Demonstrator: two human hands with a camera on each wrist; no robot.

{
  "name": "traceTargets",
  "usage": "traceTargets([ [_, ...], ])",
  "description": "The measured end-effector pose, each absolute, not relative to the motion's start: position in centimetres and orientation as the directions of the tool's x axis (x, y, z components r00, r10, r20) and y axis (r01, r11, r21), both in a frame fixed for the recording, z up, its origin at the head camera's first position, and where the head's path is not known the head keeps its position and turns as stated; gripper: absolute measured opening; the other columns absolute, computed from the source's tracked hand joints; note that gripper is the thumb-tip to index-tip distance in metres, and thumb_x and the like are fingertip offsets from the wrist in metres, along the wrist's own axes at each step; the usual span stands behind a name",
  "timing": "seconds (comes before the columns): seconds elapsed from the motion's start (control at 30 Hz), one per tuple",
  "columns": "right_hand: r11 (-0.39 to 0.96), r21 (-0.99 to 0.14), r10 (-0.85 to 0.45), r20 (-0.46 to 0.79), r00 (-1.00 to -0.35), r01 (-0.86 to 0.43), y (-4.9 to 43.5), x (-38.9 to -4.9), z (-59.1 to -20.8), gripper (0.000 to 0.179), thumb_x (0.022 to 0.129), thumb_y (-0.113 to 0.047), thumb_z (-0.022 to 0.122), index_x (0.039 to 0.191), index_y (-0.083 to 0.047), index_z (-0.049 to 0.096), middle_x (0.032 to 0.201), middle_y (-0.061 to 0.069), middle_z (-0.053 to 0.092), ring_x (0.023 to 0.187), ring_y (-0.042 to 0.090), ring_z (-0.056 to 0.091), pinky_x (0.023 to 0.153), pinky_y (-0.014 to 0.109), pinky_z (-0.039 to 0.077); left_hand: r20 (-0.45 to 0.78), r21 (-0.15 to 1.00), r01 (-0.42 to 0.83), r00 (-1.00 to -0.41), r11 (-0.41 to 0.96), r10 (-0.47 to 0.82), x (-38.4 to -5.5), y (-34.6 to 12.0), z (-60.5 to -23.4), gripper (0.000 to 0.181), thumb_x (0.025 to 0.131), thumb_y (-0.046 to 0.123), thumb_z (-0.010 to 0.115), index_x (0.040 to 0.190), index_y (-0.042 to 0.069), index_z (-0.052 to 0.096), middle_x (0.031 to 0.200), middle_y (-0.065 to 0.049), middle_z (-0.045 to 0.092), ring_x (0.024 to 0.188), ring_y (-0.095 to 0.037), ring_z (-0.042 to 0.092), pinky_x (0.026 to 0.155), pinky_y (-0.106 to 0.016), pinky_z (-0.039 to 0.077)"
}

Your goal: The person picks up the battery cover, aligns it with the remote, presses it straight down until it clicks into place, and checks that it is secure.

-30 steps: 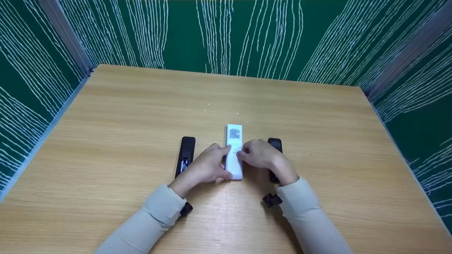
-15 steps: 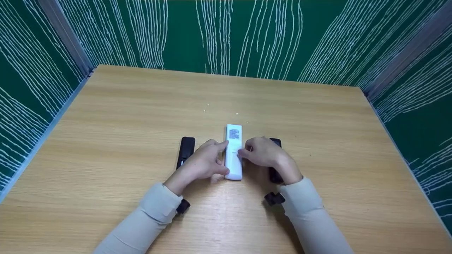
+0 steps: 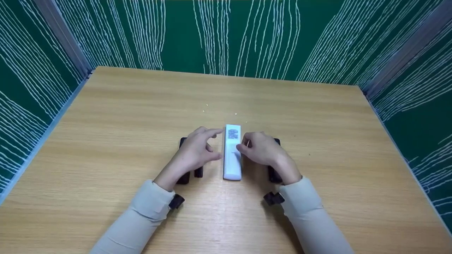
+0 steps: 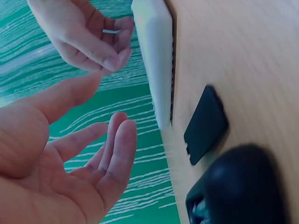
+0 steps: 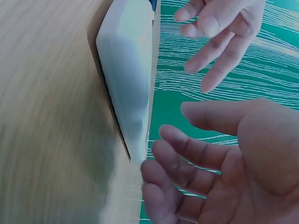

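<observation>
A white remote control (image 3: 232, 165) with a printed square code near its far end lies lengthwise on the table. My left hand (image 3: 194, 150) is just left of it, thumb and fingers spread, holding nothing; the left wrist view shows its fingers apart from the remote. At the remote's right edge is my right hand (image 3: 263, 150), fingers loosely bent with nothing between them in the right wrist view. Partly hidden under the left hand lies a black remote (image 4: 243, 182) with an open battery compartment. A black battery cover (image 4: 206, 126) lies between it and the white remote.
Another black remote (image 3: 274, 175) lies partly covered by the right hand. Small pale specks (image 3: 236, 114) dot the wooden table (image 3: 317, 116) beyond the white remote. Green panels with white streaks (image 3: 183, 35) enclose the table's far and side edges.
My left hand has let go of the white remote and moved left and away from me, its fingers spreading, uncovering the battery cover. The right hand has stayed near the remote's right edge.
</observation>
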State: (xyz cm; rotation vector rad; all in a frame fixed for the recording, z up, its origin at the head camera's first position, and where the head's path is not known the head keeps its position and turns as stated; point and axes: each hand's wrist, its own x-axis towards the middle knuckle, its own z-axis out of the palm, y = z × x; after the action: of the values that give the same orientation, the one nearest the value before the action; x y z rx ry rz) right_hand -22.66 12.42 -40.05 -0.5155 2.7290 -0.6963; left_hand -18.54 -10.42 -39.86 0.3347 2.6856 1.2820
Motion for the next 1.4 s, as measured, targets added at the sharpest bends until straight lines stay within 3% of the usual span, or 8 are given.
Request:
traceTargets([
  [0.47,0.730,-0.564,-0.424,0.068,-0.903,-0.385,11.5,-22.7,-40.0,0.013,0.099,-0.020,0.070,0.100,-0.008,0.071,0.087,0.004,0.070,0.072,0.017,0.062,0.065,0.032,0.053,0.105,0.789,0.163,-0.986,0.593,0.133,-19.1,-13.0,-38.0,0.057,0.094,0.009,0.080,0.148,0.016,0.063,0.139,-0.009,0.061,0.097,-0.019,0.068,0.076,-0.031,0.061],
  [0.7,0.713,-0.588,-0.409,0.093,-0.908,-0.381,10.9,-22.6,-39.8,0.015,0.102,-0.020,0.069,0.110,-0.007,0.072,0.098,0.005,0.070,0.085,0.021,0.063,0.071,0.033,0.058,0.156,0.796,0.185,-0.983,0.576,0.100,-19.1,-14.3,-37.1,0.054,0.094,0.010,0.080,0.146,0.017,0.065,0.137,-0.008,0.060,0.103,-0.021,0.068,0.086,-0.033,0.062],
  [1.0,0.688,-0.597,-0.413,0.144,-0.899,-0.412,10.8,-22.0,-39.5,0.025,0.102,-0.020,0.069,0.124,-0.007,0.072,0.113,0.005,0.069,0.107,0.029,0.065,0.091,0.039,0.059,0.226,0.789,0.231,-0.971,0.570,0.082,-18.1,-16.5,-37.4,0.053,0.093,0.012,0.082,0.144,0.016,0.067,0.131,-0.008,0.062,0.110,-0.022,0.065,0.098,-0.036,0.059],
  [1.13,0.682,-0.601,-0.410,0.157,-0.899,-0.416,10.8,-21.7,-39.4,0.026,0.102,-0.020,0.070,0.125,-0.009,0.071,0.116,0.005,0.069,0.112,0.033,0.064,0.094,0.040,0.059,0.265,0.773,0.260,-0.961,0.578,0.077,-17.5,-17.6,-38.0,0.055,0.092,0.012,0.083,0.144,0.014,0.065,0.133,-0.010,0.062,0.116,-0.025,0.064,0.103,-0.040,0.057],
  [1.4,0.684,-0.580,-0.439,0.156,-0.885,-0.442,9.4,-21.7,-39.3,0.029,0.101,-0.023,0.072,0.128,-0.012,0.071,0.121,0.006,0.069,0.113,0.027,0.064,0.091,0.038,0.061,0.278,0.777,0.252,-0.960,0.577,0.046,-16.5,-19.3,-38.8,0.062,0.090,0.012,0.085,0.148,0.014,0.062,0.142,-0.012,0.057,0.127,-0.032,0.058,0.109,-0.047,0.052],
])
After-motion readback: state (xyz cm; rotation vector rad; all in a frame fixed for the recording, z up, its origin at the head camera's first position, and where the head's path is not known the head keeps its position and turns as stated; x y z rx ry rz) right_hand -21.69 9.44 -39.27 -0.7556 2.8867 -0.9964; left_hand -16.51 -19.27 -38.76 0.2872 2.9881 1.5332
